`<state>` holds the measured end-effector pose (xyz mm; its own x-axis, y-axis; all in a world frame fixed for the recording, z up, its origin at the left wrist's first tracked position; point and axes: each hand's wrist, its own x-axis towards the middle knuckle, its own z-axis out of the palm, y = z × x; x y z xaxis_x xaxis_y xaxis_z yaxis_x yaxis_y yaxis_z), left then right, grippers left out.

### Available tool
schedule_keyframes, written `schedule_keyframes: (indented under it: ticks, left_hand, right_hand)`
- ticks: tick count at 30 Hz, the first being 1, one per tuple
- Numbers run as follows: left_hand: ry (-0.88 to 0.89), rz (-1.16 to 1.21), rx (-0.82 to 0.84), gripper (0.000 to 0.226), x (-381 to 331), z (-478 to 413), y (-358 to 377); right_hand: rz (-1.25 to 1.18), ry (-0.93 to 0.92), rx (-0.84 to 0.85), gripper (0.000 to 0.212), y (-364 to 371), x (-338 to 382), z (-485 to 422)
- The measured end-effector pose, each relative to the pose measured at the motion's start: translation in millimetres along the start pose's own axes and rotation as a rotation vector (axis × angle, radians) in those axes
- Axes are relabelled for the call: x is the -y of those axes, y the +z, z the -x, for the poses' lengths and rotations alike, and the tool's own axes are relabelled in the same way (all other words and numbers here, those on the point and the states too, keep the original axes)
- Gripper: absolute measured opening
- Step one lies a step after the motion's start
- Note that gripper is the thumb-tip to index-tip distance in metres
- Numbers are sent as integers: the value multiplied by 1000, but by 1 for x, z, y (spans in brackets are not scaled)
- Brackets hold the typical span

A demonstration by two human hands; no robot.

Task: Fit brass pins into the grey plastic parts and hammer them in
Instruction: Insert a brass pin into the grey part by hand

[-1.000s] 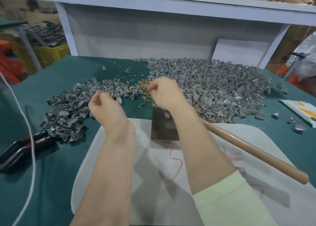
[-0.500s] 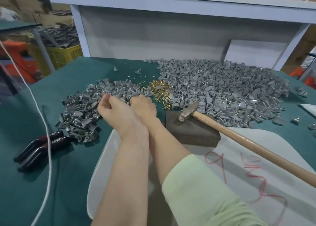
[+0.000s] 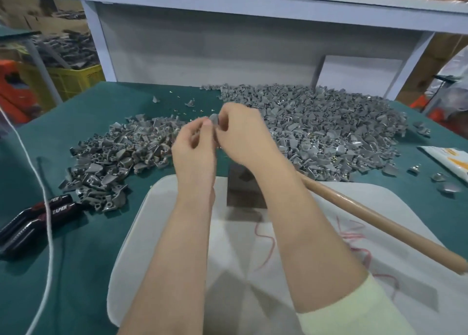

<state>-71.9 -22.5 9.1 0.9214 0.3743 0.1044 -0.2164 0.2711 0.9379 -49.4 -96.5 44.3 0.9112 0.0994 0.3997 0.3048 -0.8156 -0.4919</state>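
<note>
Your left hand and right hand meet, both pinching one grey part | pin: cannot tell, blurred | hammer lies beside your right forearm

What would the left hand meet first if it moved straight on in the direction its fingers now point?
Most likely the small grey plastic part pinched by the right hand. The fingertips of the left hand point up at it and look almost touching, though blur hides the exact gap.

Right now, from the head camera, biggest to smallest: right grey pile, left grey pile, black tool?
1. Right grey pile
2. Left grey pile
3. Black tool, though being nearer makes it look bigger.
</note>
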Motion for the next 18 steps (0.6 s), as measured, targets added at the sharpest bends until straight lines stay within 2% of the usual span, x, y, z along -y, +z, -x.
schedule_keyframes:
  ticks: [2, 7, 10, 12, 15, 18]
  left_hand:
    - [-11, -67, 125, 3, 0, 5, 5]
    - [-67, -174, 284, 11, 5, 16, 17]
    - [-77, -164, 345, 7, 8, 16, 15]
    - [-66, -205, 318, 7, 10, 14, 13]
    - [-34, -215, 205, 11, 12, 9, 11]
    - [-20, -58, 60, 11, 9, 2, 5]
  right_hand:
    - [-42, 10, -28, 3, -17, -15, 17]
    - [-198, -2, -7, 10, -43, -41, 48]
    - [-189, 140, -38, 15, -57, -67, 57]
    - [-101, 273, -16, 22, -66, -85, 64]
    - [46, 384, 125, 37, -72, -97, 73]
    - [80, 417, 261, 32, -69, -99, 73]
